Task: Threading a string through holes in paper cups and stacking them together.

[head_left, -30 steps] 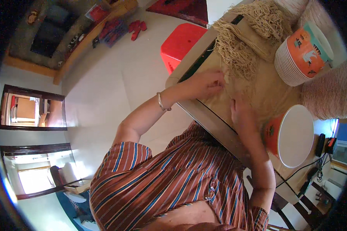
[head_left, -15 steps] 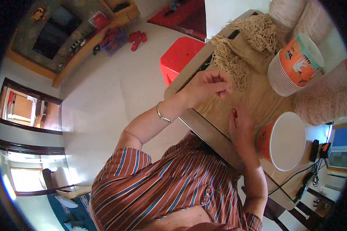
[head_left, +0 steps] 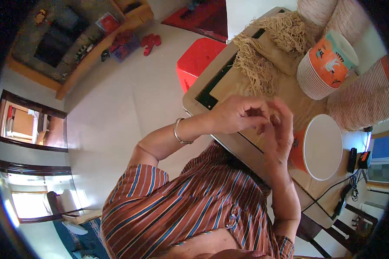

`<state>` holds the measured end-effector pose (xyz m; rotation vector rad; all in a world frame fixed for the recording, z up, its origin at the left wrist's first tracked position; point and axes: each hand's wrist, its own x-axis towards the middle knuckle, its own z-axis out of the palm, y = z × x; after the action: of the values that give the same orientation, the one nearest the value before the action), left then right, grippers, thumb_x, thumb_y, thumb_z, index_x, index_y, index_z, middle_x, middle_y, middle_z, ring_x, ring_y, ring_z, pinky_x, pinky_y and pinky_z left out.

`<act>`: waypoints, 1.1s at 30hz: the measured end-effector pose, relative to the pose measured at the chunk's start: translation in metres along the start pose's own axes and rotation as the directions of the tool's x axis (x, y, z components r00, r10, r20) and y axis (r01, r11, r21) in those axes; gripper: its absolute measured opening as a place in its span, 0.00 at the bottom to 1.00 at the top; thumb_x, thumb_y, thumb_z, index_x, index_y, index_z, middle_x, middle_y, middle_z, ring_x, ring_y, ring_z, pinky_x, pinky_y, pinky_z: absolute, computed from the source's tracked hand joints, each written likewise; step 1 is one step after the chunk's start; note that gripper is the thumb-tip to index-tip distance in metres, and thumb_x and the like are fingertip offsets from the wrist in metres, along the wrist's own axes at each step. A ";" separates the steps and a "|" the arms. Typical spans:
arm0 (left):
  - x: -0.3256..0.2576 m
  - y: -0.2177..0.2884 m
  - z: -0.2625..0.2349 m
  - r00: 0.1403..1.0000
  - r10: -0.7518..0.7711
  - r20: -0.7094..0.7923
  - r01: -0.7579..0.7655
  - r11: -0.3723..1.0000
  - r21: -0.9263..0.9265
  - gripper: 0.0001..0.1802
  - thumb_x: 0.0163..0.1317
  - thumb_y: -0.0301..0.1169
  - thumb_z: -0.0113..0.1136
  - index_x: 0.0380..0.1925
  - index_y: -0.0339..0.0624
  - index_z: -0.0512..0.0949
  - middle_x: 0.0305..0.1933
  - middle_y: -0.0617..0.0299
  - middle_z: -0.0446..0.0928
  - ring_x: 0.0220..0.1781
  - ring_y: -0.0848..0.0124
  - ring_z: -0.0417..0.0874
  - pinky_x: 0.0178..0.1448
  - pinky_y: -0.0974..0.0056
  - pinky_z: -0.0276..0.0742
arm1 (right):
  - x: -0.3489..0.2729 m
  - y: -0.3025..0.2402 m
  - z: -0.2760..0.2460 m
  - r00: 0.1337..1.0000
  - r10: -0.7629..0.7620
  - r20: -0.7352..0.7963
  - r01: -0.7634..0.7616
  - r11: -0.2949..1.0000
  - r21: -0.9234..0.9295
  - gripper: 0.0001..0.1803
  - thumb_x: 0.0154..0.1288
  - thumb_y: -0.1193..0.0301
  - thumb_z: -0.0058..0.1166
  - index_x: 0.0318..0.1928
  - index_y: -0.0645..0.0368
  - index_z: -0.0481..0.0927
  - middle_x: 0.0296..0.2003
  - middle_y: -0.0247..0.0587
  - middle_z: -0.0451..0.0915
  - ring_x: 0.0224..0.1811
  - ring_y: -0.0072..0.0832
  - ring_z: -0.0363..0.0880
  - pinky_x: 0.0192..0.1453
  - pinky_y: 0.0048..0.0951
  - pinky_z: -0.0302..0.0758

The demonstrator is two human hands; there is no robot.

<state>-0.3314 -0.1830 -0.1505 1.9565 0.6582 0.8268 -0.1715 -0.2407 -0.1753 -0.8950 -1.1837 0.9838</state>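
Observation:
My left hand [head_left: 242, 113], with a bangle on its wrist, is closed in a pinch over the table's near edge. Right up against its fingertips is my right hand [head_left: 282, 134], also curled into a pinch and slightly blurred. Whatever is between the fingertips is too small to make out. Just right of my right hand, a single orange paper tub [head_left: 322, 147] turns its white round face toward me. Beyond the hands lies a bundle of loose tan twine [head_left: 257, 69] with a frayed, tangled look, partly folded over itself.
A stack of orange and green paper tubs [head_left: 328, 64] leans at the table's right. Behind it are more tall stacks [head_left: 361, 103]. Black cables and plugs [head_left: 352, 172] lie at the right edge. A red stool [head_left: 199, 62] stands beyond the wooden-topped table [head_left: 229, 88].
Both hands have come together, the left moving down and right, until their fingertips meet. The view has shifted slightly; the tubs and twine otherwise stay as they were.

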 end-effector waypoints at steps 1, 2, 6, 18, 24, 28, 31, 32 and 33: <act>-0.001 0.002 0.000 1.000 -0.030 0.008 0.030 1.000 0.003 0.06 0.64 0.26 0.60 0.41 0.41 0.77 0.35 0.68 0.79 0.41 0.77 0.80 0.44 0.72 0.75 | 0.001 0.000 0.000 1.000 0.001 0.004 -0.001 1.000 -0.001 0.19 0.67 0.82 0.48 0.59 0.62 0.69 0.44 0.37 0.77 0.42 0.23 0.74 0.49 0.24 0.72; -0.001 0.000 0.000 1.000 -0.031 0.004 0.031 1.000 0.003 0.06 0.64 0.26 0.60 0.41 0.41 0.77 0.35 0.68 0.79 0.41 0.77 0.80 0.44 0.72 0.75 | 0.002 0.000 0.001 1.000 0.011 0.014 -0.010 0.996 -0.093 0.19 0.67 0.82 0.48 0.58 0.62 0.70 0.44 0.39 0.77 0.44 0.25 0.75 0.50 0.26 0.73; 0.004 0.004 -0.011 0.994 -0.102 -0.046 0.079 0.932 -0.355 0.05 0.66 0.26 0.57 0.41 0.40 0.76 0.33 0.66 0.79 0.35 0.78 0.79 0.40 0.73 0.76 | 0.001 0.040 -0.021 0.993 0.036 0.110 0.003 0.943 -0.333 0.15 0.67 0.80 0.50 0.54 0.62 0.73 0.42 0.43 0.79 0.45 0.27 0.77 0.51 0.29 0.74; 0.008 0.031 -0.016 0.996 -0.087 -0.018 0.065 0.845 -0.532 0.09 0.69 0.29 0.54 0.46 0.39 0.77 0.32 0.60 0.80 0.30 0.77 0.79 0.34 0.73 0.76 | 0.003 -0.004 -0.010 0.999 -0.005 0.044 0.022 0.923 -0.383 0.27 0.57 0.85 0.46 0.59 0.60 0.71 0.46 0.42 0.77 0.38 0.25 0.75 0.40 0.24 0.73; 0.008 0.038 0.009 0.998 -0.064 -0.006 0.052 0.860 -0.508 0.10 0.69 0.26 0.53 0.48 0.40 0.78 0.36 0.60 0.81 0.29 0.78 0.79 0.30 0.74 0.75 | 0.007 -0.027 -0.005 0.979 -0.031 0.200 0.037 0.999 -0.029 0.25 0.60 0.85 0.42 0.59 0.63 0.66 0.33 0.35 0.76 0.32 0.22 0.75 0.39 0.22 0.74; 0.006 0.050 0.012 0.995 -0.095 -0.042 0.070 0.911 -0.406 0.11 0.69 0.25 0.53 0.49 0.41 0.78 0.35 0.63 0.81 0.25 0.80 0.76 0.28 0.75 0.74 | -0.012 -0.013 -0.014 0.993 -0.041 0.115 0.078 0.936 -0.342 0.19 0.61 0.83 0.50 0.53 0.61 0.69 0.33 0.42 0.80 0.35 0.23 0.80 0.41 0.26 0.77; 0.009 0.045 0.012 0.990 -0.134 -0.038 0.096 0.854 -0.511 0.10 0.69 0.25 0.53 0.48 0.41 0.78 0.34 0.63 0.81 0.23 0.80 0.75 0.29 0.75 0.74 | -0.026 -0.011 -0.012 0.999 0.009 0.037 0.004 0.946 -0.324 0.17 0.63 0.79 0.54 0.53 0.60 0.69 0.34 0.43 0.81 0.37 0.24 0.81 0.42 0.26 0.77; 0.010 0.041 0.013 0.986 -0.166 -0.027 0.122 0.817 -0.563 0.10 0.69 0.26 0.53 0.48 0.41 0.79 0.33 0.63 0.81 0.23 0.80 0.75 0.28 0.75 0.74 | -0.029 -0.014 -0.014 0.997 0.062 0.049 -0.046 0.958 -0.282 0.15 0.64 0.77 0.56 0.50 0.61 0.72 0.33 0.42 0.80 0.35 0.24 0.81 0.41 0.26 0.77; 0.011 0.037 0.015 0.989 -0.147 -0.006 0.114 0.794 -0.597 0.11 0.70 0.26 0.52 0.49 0.40 0.78 0.33 0.62 0.80 0.24 0.79 0.76 0.28 0.74 0.74 | -0.031 -0.017 -0.016 0.997 0.061 0.040 -0.047 0.957 -0.287 0.15 0.64 0.77 0.56 0.50 0.61 0.72 0.33 0.42 0.80 0.35 0.24 0.81 0.41 0.26 0.77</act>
<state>-0.3085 -0.2006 -0.1204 1.3026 0.4772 0.8718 -0.1560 -0.2759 -0.1718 -1.1426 -1.3726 0.8950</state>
